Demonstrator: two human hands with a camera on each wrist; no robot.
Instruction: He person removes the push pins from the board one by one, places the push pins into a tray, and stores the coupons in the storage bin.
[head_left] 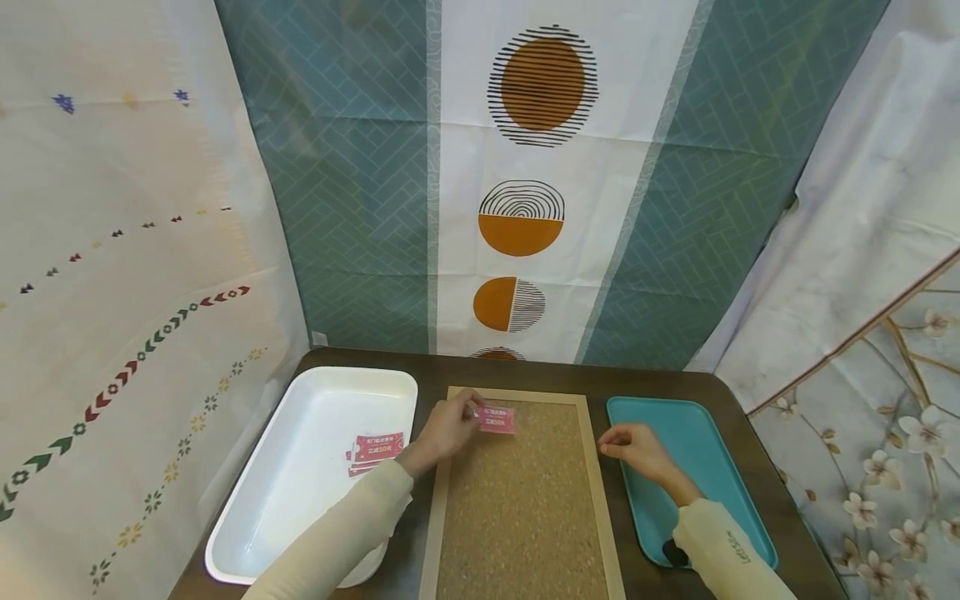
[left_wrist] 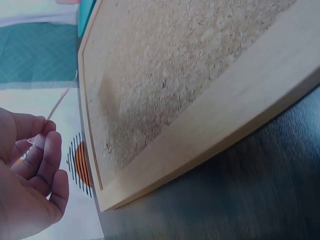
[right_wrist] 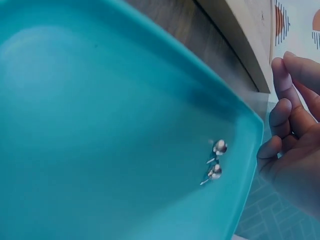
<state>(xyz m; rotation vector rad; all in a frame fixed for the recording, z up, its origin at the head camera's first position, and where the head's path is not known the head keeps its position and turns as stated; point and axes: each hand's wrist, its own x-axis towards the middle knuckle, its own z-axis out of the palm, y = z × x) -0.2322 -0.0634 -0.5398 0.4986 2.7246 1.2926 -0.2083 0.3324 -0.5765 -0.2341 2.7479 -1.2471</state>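
Note:
My left hand [head_left: 450,427] pinches a pink coupon card [head_left: 496,420] with white print between thumb and forefinger. The card is over the top left part of a wood-framed corkboard [head_left: 528,500]; in the left wrist view it appears edge-on as a thin strip [left_wrist: 60,102]. My right hand [head_left: 639,451] hovers over the left edge of a teal tray [head_left: 693,433], thumb and forefinger tips together. I cannot tell whether something small is between them. Two silver thumbtacks [right_wrist: 215,172] lie near one end of the tray in the right wrist view.
On the left stands a white basin [head_left: 315,467] with several more pink coupon cards [head_left: 378,447] lying in it, partly overlapping. A dark wooden table [head_left: 592,379] carries everything. Patterned cloths [head_left: 360,208] hang behind the table and at both sides.

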